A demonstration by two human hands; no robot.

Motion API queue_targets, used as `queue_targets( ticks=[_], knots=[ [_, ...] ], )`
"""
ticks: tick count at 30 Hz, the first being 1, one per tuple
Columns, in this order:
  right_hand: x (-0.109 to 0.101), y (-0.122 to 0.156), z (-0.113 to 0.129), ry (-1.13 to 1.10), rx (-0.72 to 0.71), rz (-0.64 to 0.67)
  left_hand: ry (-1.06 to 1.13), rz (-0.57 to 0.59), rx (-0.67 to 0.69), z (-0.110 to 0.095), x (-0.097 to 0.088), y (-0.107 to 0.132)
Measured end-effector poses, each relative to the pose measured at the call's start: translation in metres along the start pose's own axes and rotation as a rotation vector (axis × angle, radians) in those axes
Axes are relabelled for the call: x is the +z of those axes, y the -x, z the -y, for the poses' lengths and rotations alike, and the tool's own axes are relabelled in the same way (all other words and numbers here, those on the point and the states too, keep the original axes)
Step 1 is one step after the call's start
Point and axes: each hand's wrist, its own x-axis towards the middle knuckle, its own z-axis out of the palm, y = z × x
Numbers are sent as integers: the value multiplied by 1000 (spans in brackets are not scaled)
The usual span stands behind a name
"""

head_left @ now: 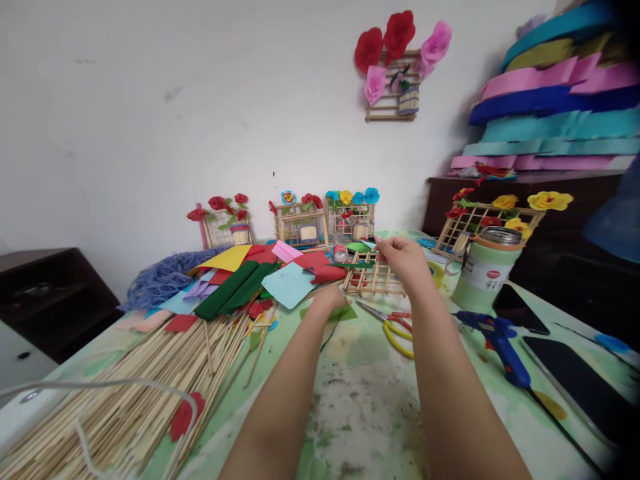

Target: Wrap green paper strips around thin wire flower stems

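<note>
My left hand [330,298] is low over the table, beside a piece of green paper [346,313] and a thin dark strand. Its fingers are turned away and hidden, so I cannot see what they hold. Farther right and higher, my right hand [401,257] has its thumb and fingers pinched together. Whatever is in that pinch is too small to make out. Between and beyond the hands lies a small lattice of wooden sticks [383,280]. Scissors with yellow handles [397,337] rest below the right hand, next to a red-handled tool [401,316].
Wooden sticks [100,387] and coloured paper [287,283] cover the left side. A blue glue gun [505,347], phones [575,380] and a green tumbler [485,273] stand or lie at right. Flower-decorated lattices [300,227] line the wall. A white cable [125,382] crosses the lower left.
</note>
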Motion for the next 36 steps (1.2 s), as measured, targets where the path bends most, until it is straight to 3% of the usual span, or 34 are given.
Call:
queue_targets(
  ticks=[3,6,9,13,17,22,36],
  knots=[
    [3,0,1,2,-3,35,68,5,-4,3,15,-7],
    [4,-2,-3,-15,0,66,192,8,35,8,9,-8],
    [3,-5,-11,-20,24,88,358,-10,104,12,-17,0],
    [4,-5,-12,-52,35,92,590,-132,243,6,-58,25],
    [6,2,1,-233,56,144,738,-166,345,-8,-78,50],
    [10,9,11,-435,27,230,819,-172,382,-19,-81,64],
    [13,9,15,-635,38,64,955,-106,458,-24,-86,75]
  ],
)
